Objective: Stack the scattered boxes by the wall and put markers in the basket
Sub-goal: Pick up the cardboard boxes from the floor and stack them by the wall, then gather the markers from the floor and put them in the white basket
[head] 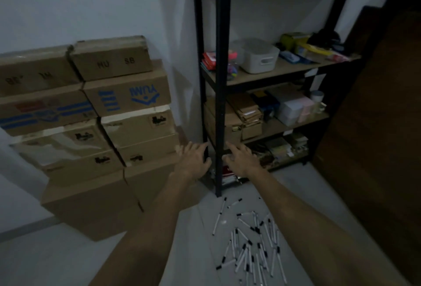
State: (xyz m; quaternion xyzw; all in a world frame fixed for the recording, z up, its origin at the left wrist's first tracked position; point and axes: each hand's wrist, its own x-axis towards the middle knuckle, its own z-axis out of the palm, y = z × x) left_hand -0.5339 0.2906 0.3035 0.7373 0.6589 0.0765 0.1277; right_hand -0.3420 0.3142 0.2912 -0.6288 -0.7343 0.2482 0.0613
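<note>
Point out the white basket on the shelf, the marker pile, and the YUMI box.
white basket (258, 56), head view, on its front wall.
marker pile (250, 244), head view, middle of the heap.
YUMI box (127, 95), head view, printed front face.

The cardboard boxes (91, 114) stand stacked in two columns against the white wall, left of the black shelving unit (219, 80). The upper ones are brown cartons, some with blue print, some with torn white patches and small black labels; the top pair carries dark stencilled letters. Two larger plain boxes form the base on the floor. The markers (252, 240), white barrels with black caps, lie scattered in a loose heap on the floor in front of the shelving unit's front post. The white basket (259, 57) sits on a shelf of that unit.
</note>
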